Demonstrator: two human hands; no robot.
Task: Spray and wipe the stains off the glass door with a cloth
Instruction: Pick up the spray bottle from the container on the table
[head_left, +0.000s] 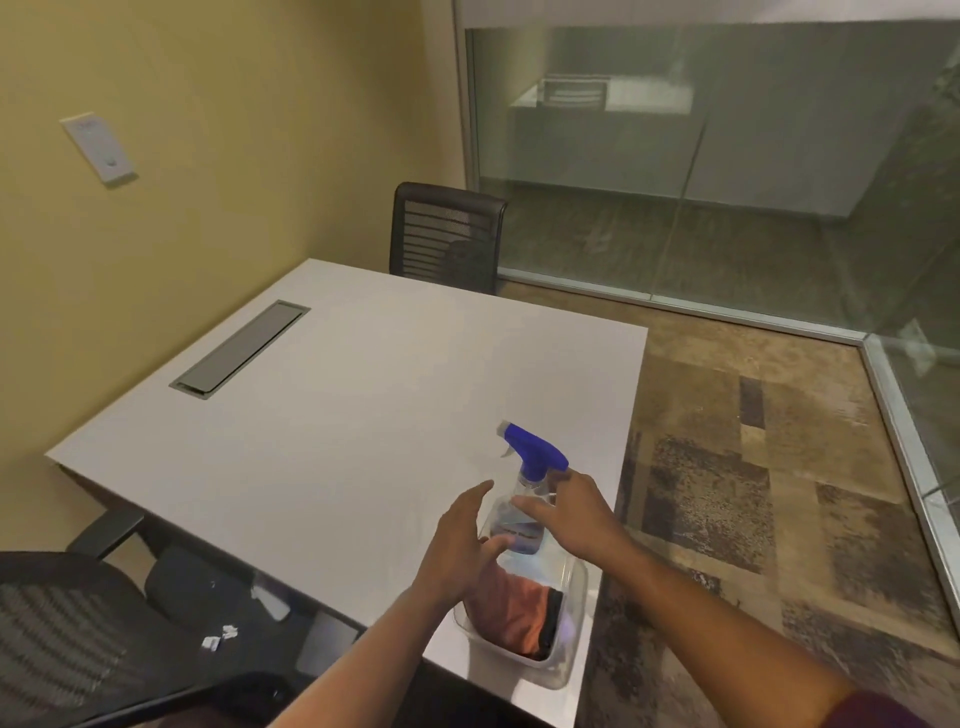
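Plainly at the pick-up stage: nothing sprayed or wiped yet, by my reading.

Bottle (522, 499): clear body, blue trigger head. Stands upright in the far end of a clear tub (569, 654), long axis vertical. Nozzle points away from the person and to the left, across the bench (363, 395), not toward the glass (727, 156). It will need turning before any spray reaches the pane.

Cloth (519, 616): orange with a dark edge, bunched in the tub just nearer than the bottle. Likely kept there as a kit, so both tools travel together.

Tub sits at the bench's near right corner, close to the edge, on the side nearest the glass.

Right hand (576, 514): fingers spread, reaching in from the right of the bottle at neck height, one fingertip just under the blue head. Touching or a hair off; cannot tell. Not closed round it.

Left hand (460, 540): open, fingers splayed, on the bottle's left, low by its body and above the cloth. Holds nothing. Judged to be either steadying the bottle or going for the cloth.

Both hands apart, flanking the bottle.

Beyond the bottle: a bare bench top with a grey cable hatch (241, 348), a mesh chair (447, 236) at the far end, then the glass wall right of it, floor to ceiling. Stains not discernible from here.
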